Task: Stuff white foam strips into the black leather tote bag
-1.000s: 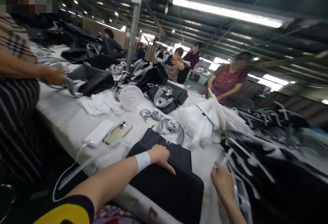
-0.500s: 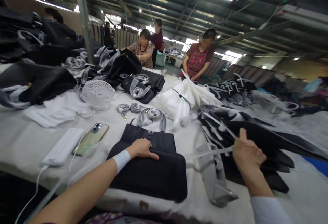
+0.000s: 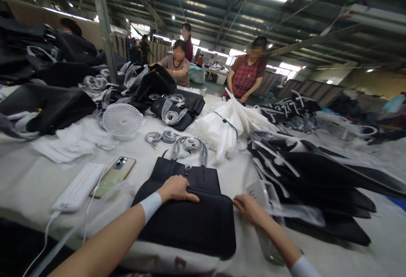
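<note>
A black handbag (image 3: 190, 226) lies flat in front of me, its film-wrapped handles pointing away. My left hand (image 3: 177, 189) rests across its upper part, fingers curled over the edge and thumb on the front panel. At the bag's upper right edge is my right hand (image 3: 249, 209), fingers pinched together; whatever is between the fingertips is too small to make out. A blurred strip of clear film (image 3: 298, 213) lies to the right of that hand. Partly behind the right forearm stands a clear plastic holder (image 3: 261, 192), looking like a tape dispenser.
Stacked black bag pieces (image 3: 323, 184) are on the right, beside a bundle of white plastic (image 3: 222, 131). Leftward lie a phone (image 3: 114, 177), a white power bank (image 3: 78, 188) with cable and a small fan (image 3: 122, 120). Wrapped straps (image 3: 154, 137) lie beyond the handbag. Co-workers (image 3: 245, 74) are across the table.
My right hand has moved left from the stacked pieces to the handbag's edge. The clear strip it was pulling is out of its grip, over on the right. My left hand stays on the bag.
</note>
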### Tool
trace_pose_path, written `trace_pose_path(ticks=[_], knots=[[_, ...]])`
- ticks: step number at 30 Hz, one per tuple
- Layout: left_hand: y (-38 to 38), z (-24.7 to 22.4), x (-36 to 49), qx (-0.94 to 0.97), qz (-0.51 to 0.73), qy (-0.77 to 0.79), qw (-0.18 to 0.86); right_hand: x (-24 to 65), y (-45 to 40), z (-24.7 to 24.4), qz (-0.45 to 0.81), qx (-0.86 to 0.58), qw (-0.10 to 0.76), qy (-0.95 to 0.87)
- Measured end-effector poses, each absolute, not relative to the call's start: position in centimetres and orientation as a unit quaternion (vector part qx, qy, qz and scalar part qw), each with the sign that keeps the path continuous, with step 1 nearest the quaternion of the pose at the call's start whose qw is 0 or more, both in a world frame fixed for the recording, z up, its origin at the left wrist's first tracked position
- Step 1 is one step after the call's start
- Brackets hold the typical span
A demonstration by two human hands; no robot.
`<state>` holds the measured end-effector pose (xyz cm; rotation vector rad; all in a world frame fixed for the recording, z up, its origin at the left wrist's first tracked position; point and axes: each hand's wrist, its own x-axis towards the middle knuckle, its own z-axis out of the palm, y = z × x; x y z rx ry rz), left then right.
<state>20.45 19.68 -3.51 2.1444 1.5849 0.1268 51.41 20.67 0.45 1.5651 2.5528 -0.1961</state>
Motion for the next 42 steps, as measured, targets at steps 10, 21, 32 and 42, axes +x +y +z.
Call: trace_pose_path(ticks=[10, 21, 32, 42], knots=[[20.5, -3.8, 20.2, 0.761, 0.052, 0.592, 0.26, 53.6, 21.6, 4.0, 0.066, 0.586, 0.11, 0.8], [20.5, -4.3, 20.1, 0.762, 0.091, 0.59, 0.251, 35.5, 19.3, -2.2, -0.191, 0.45, -0.145, 0.86], [16.5, -2.6, 18.7, 0.718, 0.303, 0.585, 0.224, 33.3, 21.7, -5.7, -0.056, 0.464, -0.006, 0.884], [1.0, -8.7, 13.2, 0.077, 0.647, 0.656, 0.381, 31.9, 21.6, -5.3, -0.015, 0.469, 0.015, 0.883]])
